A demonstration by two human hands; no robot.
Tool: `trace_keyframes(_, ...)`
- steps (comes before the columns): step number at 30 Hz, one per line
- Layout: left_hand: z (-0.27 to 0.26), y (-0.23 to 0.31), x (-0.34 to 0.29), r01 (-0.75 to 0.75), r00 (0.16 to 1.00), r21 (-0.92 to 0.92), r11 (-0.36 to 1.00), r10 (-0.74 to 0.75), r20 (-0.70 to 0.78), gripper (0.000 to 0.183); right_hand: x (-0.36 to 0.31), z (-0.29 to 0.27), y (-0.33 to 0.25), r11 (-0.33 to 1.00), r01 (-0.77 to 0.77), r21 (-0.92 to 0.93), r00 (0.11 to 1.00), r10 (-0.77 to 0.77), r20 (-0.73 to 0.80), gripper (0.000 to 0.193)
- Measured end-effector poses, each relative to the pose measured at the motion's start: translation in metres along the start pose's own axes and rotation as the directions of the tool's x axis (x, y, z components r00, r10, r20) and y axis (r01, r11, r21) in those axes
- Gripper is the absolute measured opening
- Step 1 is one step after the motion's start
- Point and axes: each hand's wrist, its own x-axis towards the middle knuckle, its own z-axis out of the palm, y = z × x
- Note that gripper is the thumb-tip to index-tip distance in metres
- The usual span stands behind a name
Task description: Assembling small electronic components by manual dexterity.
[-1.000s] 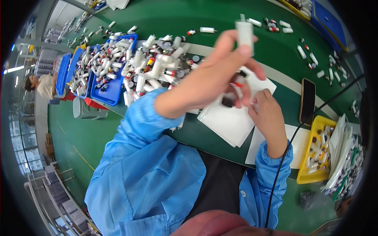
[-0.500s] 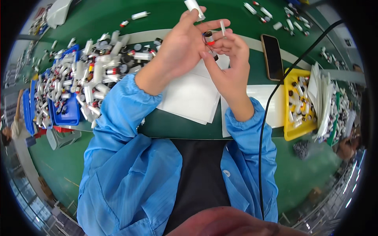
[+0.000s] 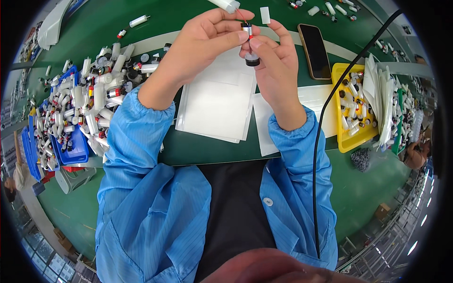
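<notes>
Between the fingertips of both hands is a small wired cylinder (image 3: 245, 29), black at the top, with silver and red bands. My left hand (image 3: 200, 40) pinches its upper part, while my right hand (image 3: 273, 56) grips it lower down. Thin red wire runs from it to a white tube (image 3: 225, 4) that sticks out above my left fingers and is cut off by the picture's edge. A round black cap (image 3: 252, 60) hangs below the cylinder beside my right palm. On my raised right index fingertip stands a small white sticker-like piece (image 3: 265, 15).
White sheets (image 3: 214, 113) lie on the green table below my hands. At left is a heap of white tubes (image 3: 99, 96) with blue trays (image 3: 75, 151). A phone (image 3: 314, 52), a black cable (image 3: 325, 111) and a yellow tray (image 3: 347, 146) of small parts are at right.
My left fingers have come down from the white tube and now pinch the wired cylinder. The cylinder has turned more upright. The white piece has stayed on my right index fingertip. The view has shifted.
</notes>
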Motion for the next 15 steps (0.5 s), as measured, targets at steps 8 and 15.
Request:
trace_keyframes(8,0.003,-0.008,0.003,-0.025,0.995,-0.233,0.972,0.002,-0.1,0.035,0.001,-0.004,0.005,0.891,0.289,-0.351,0.954,-0.299,0.026,0.047)
trace_keyframes(15,0.0,-0.016,0.005,0.028,0.999,-0.195,0.98,-0.036,-0.039,0.035,0.003,-0.016,-0.024,0.873,0.302,-0.382,0.953,-0.284,0.105,0.016)
